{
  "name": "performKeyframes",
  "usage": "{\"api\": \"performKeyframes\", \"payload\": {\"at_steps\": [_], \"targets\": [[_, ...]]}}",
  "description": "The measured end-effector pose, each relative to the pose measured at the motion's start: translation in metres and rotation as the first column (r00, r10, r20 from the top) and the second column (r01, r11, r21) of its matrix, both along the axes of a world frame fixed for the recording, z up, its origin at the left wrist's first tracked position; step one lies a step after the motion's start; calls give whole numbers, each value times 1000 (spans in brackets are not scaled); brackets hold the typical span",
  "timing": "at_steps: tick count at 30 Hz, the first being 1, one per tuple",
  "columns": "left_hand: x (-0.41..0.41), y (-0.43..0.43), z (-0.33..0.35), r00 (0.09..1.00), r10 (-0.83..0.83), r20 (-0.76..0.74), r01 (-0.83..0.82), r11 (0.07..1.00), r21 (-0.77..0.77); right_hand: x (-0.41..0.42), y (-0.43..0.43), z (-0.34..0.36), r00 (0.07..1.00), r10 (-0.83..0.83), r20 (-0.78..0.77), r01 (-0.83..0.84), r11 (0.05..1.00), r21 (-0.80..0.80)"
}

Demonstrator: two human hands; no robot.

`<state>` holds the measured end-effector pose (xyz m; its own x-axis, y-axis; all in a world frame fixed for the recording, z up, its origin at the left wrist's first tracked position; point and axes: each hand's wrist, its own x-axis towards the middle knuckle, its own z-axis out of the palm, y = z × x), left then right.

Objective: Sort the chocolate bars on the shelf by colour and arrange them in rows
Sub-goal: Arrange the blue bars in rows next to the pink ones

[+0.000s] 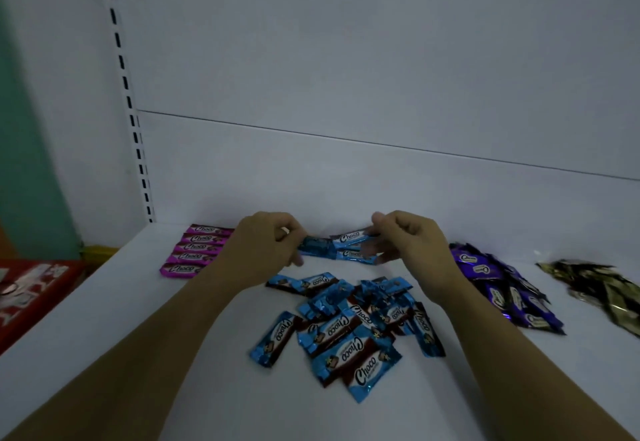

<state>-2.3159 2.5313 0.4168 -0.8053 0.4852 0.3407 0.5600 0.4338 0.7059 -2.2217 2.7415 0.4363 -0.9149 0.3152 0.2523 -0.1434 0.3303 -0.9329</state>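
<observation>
Shelf (138, 354), white; entries run from my end to the back edge.

1. Blue pile (346, 330), centre, nearest me: loose bars overlapping at all angles. I judge this the bulk of the work left.
2. Purple pile (502, 295), toward the right edge, apart from the blue: gathered by colour but heaped, no row yet.
3. Gold pile (595, 288), at the right edge, partly cut off from my view: heaped, no row yet.
4. Left hand (266, 246) and right hand (405, 243), beyond the blue pile, apart: each pinches an end of a few blue bars (346, 246) low over the shelf. I cannot tell whether the bars touch it. I read this as the blue row being started.
5. Pink row (197, 250), back left corner: five bars showing, laid edge to edge. As far as I can see, the only finished row; colours are separated, three rows remain.
</observation>
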Motion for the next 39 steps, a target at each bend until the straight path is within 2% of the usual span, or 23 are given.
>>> {"api": "performKeyframes", "payload": {"at_steps": [8, 12, 16, 20, 22, 24, 26, 31, 33, 35, 37, 39], "targets": [[20, 8, -3, 992, -41, 120, 15, 979, 204, 1, 0, -1, 999, -37, -9, 35, 986, -160], [18, 12, -4, 978, -90, 187, 35, 959, 280, 9, 0, -10, 998, -66, -13, 64, 986, -154], [20, 15, -8, 970, -78, 229, 45, 988, 145, 15, -1, -10, 995, -103, -1, 101, 982, -157], [18, 14, -8, 954, -87, 288, 49, 989, 138, 15, -6, -11, 995, -102, 14, 103, 979, -178], [17, 14, -7, 976, -76, 203, 57, 994, 97, 14, -6, -13, 991, -129, 33, 133, 977, -164], [15, 14, -7, 998, -44, 34, 44, 999, -7, 13, -3, -15, 980, -193, 52, 199, 969, -147], [12, 18, -7, 995, -23, -94, 15, 997, -80, 9, 2, -19, 958, -276, 74, 279, 959, -38], [7, 36, -10, 985, 56, -166, -84, 982, -168, 0, 6, -28, 939, -321, 121, 301, 940, 160], [6, 42, -14, 976, 57, -211, -105, 970, -220, -5, 4, -32, 925, -350, 146, 298, 909, 292], [7, 45, -18, 969, 32, -244, -112, 940, -321, -9, 2, -34, 905, -385, 181, 259, 836, 485], [6, 43, -17, 953, 2, -304, -127, 910, -394, -8, -2, -31, 885, -430, 179, 207, 709, 675], [6, 37, -14, 931, -43, -362, -123, 898, -422, -2, -4, -27, 916, -385, 116, 161, 616, 771]]}}
